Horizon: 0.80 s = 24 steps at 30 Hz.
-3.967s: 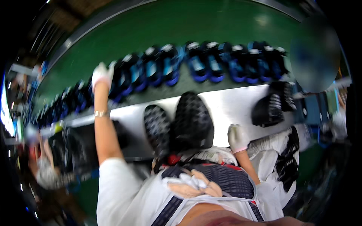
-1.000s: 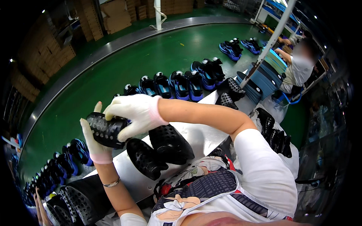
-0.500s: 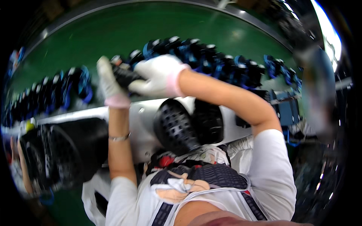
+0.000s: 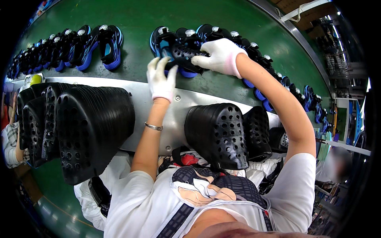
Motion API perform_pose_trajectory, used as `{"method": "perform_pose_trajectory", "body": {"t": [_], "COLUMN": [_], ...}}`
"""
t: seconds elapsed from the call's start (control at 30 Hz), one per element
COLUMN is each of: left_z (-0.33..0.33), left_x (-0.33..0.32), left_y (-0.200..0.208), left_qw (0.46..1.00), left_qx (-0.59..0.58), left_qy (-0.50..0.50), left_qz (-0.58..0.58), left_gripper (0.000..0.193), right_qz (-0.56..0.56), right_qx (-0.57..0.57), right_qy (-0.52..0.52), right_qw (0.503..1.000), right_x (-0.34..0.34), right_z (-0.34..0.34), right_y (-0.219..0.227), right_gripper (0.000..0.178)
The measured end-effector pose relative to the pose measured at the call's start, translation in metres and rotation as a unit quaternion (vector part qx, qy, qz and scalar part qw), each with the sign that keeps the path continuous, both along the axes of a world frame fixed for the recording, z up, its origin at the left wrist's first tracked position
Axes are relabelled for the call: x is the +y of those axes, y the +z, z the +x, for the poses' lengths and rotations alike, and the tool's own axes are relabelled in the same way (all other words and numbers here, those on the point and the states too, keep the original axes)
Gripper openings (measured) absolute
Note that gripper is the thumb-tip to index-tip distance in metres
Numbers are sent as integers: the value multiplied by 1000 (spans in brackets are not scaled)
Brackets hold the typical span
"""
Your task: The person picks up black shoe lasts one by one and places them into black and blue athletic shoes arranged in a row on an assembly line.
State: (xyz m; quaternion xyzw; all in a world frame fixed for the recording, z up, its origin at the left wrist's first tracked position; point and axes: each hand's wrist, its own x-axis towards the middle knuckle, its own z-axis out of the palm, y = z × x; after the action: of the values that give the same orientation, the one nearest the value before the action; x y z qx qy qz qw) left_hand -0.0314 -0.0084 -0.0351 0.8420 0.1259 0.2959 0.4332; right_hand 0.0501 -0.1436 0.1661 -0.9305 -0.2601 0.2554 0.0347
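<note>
My right hand (image 4: 224,57), in a white glove, grips one end of a black perforated shoe insert (image 4: 183,54). The insert's other end lies over the opening of a black and blue sports shoe (image 4: 156,39) on the green surface; how far it reaches inside I cannot make out. Close by on the near side, my gloved left hand (image 4: 162,78) has its fingers apart and slightly bent, with nothing in them. Its fingertips are just below that shoe, and whether they touch it is unclear.
Nested black inserts stand in a large stack (image 4: 95,123) at left and a shorter stack (image 4: 214,135) nearer my body, along a metal ledge (image 4: 174,115). Rows of similar shoes (image 4: 111,47) line the green surface (image 4: 139,16). A co-worker's arm (image 4: 18,146) shows at far left; another person (image 4: 333,168) is at right.
Both hands have moved to the right in the picture. Before, they were together around a dark piece; now my left hand is free and my right holds the insert at the shoe. The view has shifted.
</note>
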Motion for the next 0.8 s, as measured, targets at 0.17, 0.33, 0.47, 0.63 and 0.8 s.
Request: {"method": "perform_pose_trajectory", "body": {"t": [0.17,0.33,0.47,0.63,0.8], "left_z": [0,-2,-3,-4,-2], "left_x": [-16,-15,-13,-14,-15], "left_y": [2,9,12,12,11], "left_qw": [1000,999,998,998,997], "left_qx": [22,38,50,62,67], "left_qy": [19,27,26,26,37], "left_qz": [5,0,-11,-11,2], "left_gripper": [33,32,31,33,35], "right_qz": [-50,-75,-158,-181,-191], "right_qx": [12,4,-35,-112,-161], "right_qy": [37,84,99,133,161], "right_qw": [998,994,982,968,955], "right_x": [20,46,81,101,107], "right_z": [26,44,52,28,30], "right_y": [-11,-12,-27,-69,-94], "right_gripper": [64,58,53,31,27]}}
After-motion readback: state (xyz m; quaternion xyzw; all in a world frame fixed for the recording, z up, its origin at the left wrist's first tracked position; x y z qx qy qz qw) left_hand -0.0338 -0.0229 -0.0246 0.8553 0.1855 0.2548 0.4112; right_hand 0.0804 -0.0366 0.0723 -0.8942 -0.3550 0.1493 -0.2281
